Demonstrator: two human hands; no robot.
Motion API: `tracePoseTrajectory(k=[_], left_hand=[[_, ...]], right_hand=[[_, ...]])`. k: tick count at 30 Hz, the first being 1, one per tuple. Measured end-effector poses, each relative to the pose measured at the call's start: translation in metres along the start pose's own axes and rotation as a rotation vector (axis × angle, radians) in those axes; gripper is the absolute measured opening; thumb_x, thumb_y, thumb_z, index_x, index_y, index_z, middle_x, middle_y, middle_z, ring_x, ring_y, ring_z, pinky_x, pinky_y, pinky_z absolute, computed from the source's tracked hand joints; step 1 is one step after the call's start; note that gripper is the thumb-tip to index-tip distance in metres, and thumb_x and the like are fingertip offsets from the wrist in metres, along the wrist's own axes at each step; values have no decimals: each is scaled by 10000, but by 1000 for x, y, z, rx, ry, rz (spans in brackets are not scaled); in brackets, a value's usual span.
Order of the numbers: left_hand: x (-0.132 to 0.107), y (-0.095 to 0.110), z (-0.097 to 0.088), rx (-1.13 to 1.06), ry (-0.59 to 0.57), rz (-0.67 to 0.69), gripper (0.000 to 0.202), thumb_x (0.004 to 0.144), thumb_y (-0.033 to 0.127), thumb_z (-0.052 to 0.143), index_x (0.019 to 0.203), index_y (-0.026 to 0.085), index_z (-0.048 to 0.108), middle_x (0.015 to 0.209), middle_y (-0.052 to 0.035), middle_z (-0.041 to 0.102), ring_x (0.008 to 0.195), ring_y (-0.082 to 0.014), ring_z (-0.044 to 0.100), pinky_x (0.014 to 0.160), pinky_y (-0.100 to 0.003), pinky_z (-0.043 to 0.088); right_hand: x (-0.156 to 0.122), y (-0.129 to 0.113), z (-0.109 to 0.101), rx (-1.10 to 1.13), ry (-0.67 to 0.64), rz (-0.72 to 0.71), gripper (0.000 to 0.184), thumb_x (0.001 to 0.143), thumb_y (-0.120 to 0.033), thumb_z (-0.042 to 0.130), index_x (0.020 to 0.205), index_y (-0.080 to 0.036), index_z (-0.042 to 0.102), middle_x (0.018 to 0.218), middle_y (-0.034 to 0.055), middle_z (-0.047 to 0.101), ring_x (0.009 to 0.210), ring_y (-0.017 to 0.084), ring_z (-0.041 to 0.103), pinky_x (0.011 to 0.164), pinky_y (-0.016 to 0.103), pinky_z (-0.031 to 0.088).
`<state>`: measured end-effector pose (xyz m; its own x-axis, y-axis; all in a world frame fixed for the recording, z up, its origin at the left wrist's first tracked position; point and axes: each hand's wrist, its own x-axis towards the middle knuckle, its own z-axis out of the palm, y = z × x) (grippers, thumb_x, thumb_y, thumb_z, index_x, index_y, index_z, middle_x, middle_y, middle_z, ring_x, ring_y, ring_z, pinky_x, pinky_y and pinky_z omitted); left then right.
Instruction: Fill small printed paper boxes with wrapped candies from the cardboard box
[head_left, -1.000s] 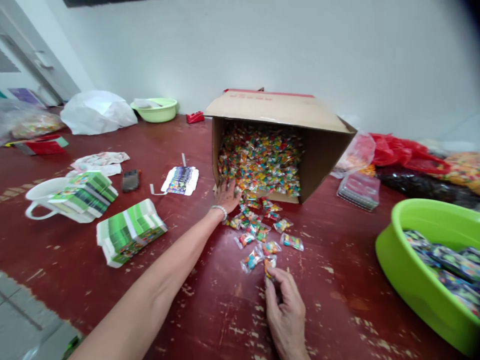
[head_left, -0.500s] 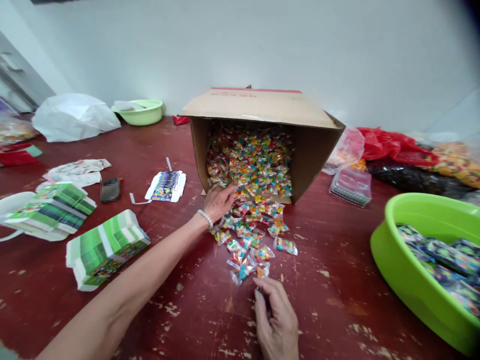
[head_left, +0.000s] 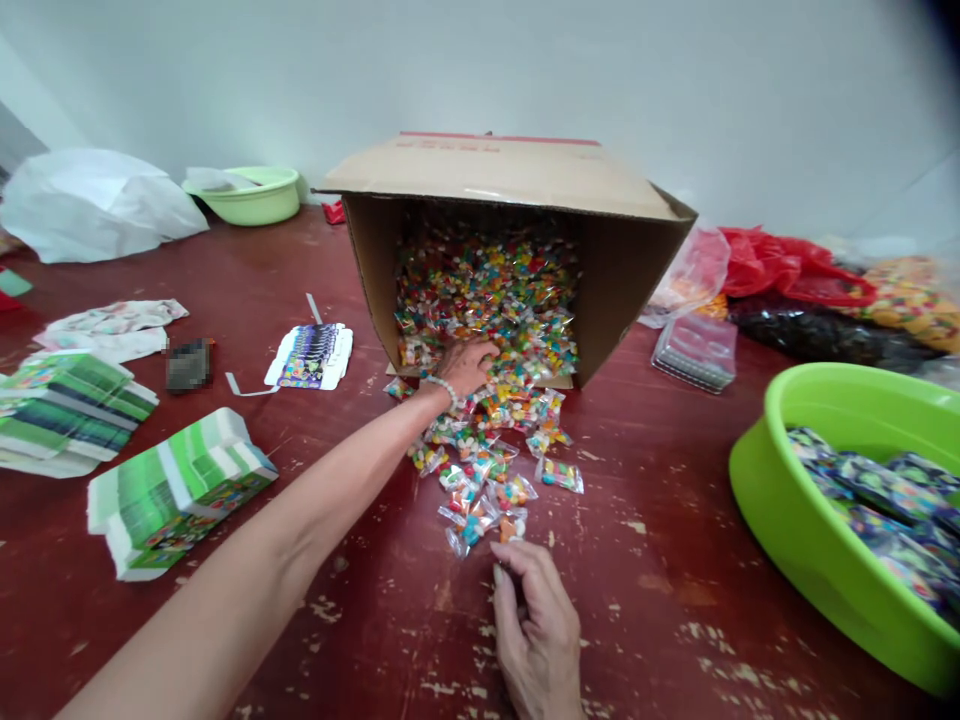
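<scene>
My left hand (head_left: 466, 368), with a pale bead bracelet (head_left: 444, 388) on its wrist, reaches into the mouth of a cardboard box (head_left: 517, 175) lying on its side. Its fingers are apart and rest on a heap of small clear packets of colourful candies (head_left: 495, 280). More candy packets (head_left: 480, 470) spill from the box onto the table in front of it. Nearer to me, my right hand (head_left: 540, 625) rests on the table just below the closest packets. Its fingers are loosely curved, the thumb is apart, and nothing shows between them.
A green tub (head_left: 757, 480) at right holds several dark printed packs. Stacks of flat green cartons (head_left: 180, 490) lie at left, near a flattened purple carton (head_left: 311, 357) and a dark blurred object (head_left: 189, 365). Clear plastic cases (head_left: 696, 350) and a red bag (head_left: 787, 265) are right of the box.
My left hand has moved right and deeper onto the packets at the box mouth. My right hand stays beside the nearest packets. The view has shifted slightly.
</scene>
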<state>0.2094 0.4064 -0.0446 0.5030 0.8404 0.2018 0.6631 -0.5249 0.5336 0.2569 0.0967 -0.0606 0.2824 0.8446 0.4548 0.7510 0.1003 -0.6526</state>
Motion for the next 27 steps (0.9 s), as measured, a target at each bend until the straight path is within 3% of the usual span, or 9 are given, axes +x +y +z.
tracePoseTrajectory(k=[5,9,14,18,20,23,27], left_hand=[[-10,-13,-23,-188,171,-169,259,811,244,606,1014,143,730,800,-70,658,819,-215,585,846,-328,425],[-20,-16,-34,-434,204,-263,281,765,342,652,954,142,711,804,-53,655,787,-185,582,723,-265,431],[-40,-7,-45,-795,51,-376,342,821,350,563,1049,106,638,993,-114,678,739,-156,645,616,-227,444],[-55,4,-55,-959,-50,-388,344,806,339,594,1060,108,601,1041,-141,665,731,-156,666,606,-227,465],[-60,9,-58,-973,-68,-377,334,800,348,613,1040,117,599,1018,-122,667,702,-139,654,575,-211,449],[-62,19,-58,-922,-141,-334,294,734,304,700,939,101,643,827,-75,668,617,-103,593,522,-179,399],[-56,36,-49,-826,-207,-275,212,722,227,691,880,93,643,717,-36,641,554,-71,527,499,-165,376]], right_hand=[[-1,-1,-1,16,-4,29,265,806,-64,483,985,-188,633,996,-46,582,989,-162,510,933,-109,375],[0,-2,0,43,9,18,269,798,-47,484,981,-174,635,989,-41,581,986,-162,507,929,-108,370],[0,-1,0,79,23,10,290,791,-25,478,993,-174,623,1000,-50,574,1004,-170,500,942,-106,360],[-2,-1,0,82,26,11,291,798,-26,467,989,-181,624,1005,-55,574,1012,-172,498,948,-105,360],[-2,-2,0,87,31,20,296,796,-20,465,982,-185,626,995,-58,575,1002,-173,498,933,-108,359],[-1,-3,1,112,45,29,302,790,-12,465,974,-187,629,977,-57,574,977,-168,496,920,-106,361],[-2,-3,3,153,68,37,315,786,-1,448,968,-177,633,967,-44,572,978,-157,496,916,-95,367]])
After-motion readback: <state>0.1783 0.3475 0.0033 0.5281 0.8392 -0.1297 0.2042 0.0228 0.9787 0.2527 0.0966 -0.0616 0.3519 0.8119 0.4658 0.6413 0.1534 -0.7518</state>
